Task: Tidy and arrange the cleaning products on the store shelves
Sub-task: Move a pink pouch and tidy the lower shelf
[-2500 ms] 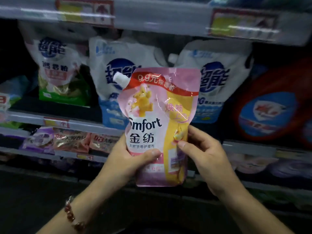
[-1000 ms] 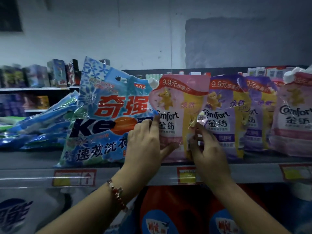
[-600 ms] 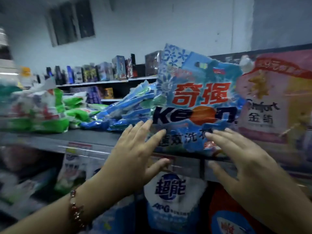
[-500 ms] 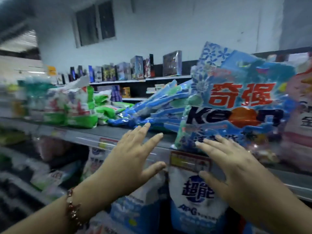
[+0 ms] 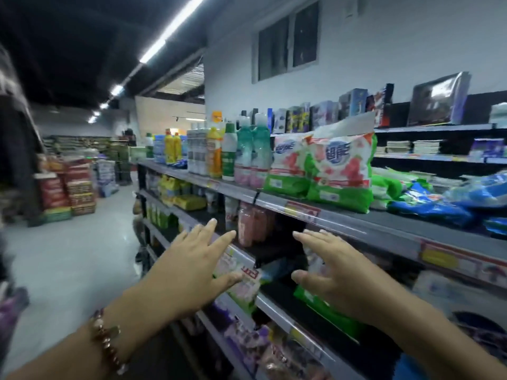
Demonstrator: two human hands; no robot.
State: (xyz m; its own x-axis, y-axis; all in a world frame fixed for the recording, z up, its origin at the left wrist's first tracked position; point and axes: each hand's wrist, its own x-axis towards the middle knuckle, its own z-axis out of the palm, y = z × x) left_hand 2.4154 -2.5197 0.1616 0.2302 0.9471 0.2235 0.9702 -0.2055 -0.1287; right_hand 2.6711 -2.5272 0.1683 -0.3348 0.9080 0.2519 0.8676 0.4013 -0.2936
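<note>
Green-and-white detergent bags [image 5: 340, 171] stand upright; blue bags [image 5: 450, 201] at right lie toppled, still untidied. Left hand [image 5: 192, 270] and right hand [image 5: 337, 275] hover spread, empty.

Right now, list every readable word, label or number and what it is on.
"超能": blue oval logo on the white-and-green detergent bags on the top shelf.
Bottle labels, shelf price tags and lower-shelf packs: too blurred to read.
</note>
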